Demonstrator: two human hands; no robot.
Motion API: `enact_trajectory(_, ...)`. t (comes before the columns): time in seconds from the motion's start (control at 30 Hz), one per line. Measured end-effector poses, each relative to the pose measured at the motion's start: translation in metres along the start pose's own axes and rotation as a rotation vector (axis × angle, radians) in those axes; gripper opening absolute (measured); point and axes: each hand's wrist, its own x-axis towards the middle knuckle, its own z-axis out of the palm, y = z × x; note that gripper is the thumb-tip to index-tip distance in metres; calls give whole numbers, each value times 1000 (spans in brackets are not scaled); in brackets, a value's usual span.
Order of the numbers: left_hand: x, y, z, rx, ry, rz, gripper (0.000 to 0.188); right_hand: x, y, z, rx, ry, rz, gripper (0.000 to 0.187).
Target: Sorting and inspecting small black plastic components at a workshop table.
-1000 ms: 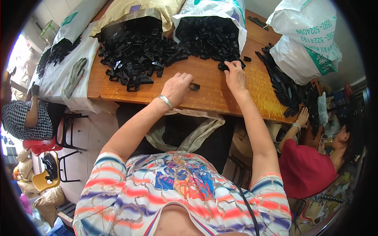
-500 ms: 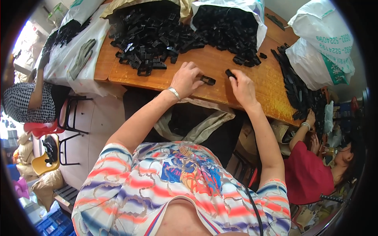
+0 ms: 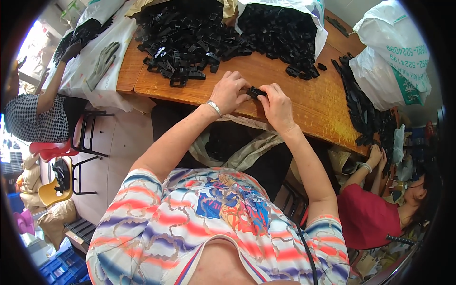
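Observation:
My left hand (image 3: pixel 230 94) and my right hand (image 3: pixel 278 108) meet above the near edge of the wooden table. Pinched between their fingertips is a black plastic part (image 3: pixel 255 92), small and oblong. A smaller black piece in my right fingers is mostly hidden, pressed against that part or just beside it; I cannot tell whether they are joined. Beyond my left hand spreads a heap of black plastic frame-like parts (image 3: pixel 185 45). Farther right, a second heap of small black pieces (image 3: pixel 280 40) spills from a white bag (image 3: pixel 321 28).
An open cloth sack (image 3: pixel 251 149) lies at my lap below the table edge. Long black strips (image 3: pixel 354 99) and a full white plastic bag (image 3: pixel 392 52) occupy the table's right end. One co-worker in red (image 3: pixel 368 213) sits right, another in checks (image 3: pixel 35 118) left, near grey gloves (image 3: pixel 102 64).
My right hand has moved left, bringing its small black piece to the part in my left hand. The left-hand co-worker's arm has shifted, and the right-hand co-worker's hands have come together.

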Motion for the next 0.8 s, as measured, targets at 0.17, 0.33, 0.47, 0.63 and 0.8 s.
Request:
enact_trajectory(0.17,1,-1,0,5,-30,-17,25,3,3,1,-61,-18,-76,15)
enact_trajectory(0.33,3,-1,0,7,-26,-23,23,6,8,0,-32,-9,-129,17)
enact_trajectory(0.47,0,-1,-4,19,-8,-25,22,2,-2,5,-112,-46,-143,28)
enact_trajectory(0.63,0,-1,8,39,11,-18,23,-7,-5,10,-348,-30,-258,30)
enact_trajectory(0.8,3,-10,-3,57,-90,48,22,0,-4,14,-464,-127,-214,25)
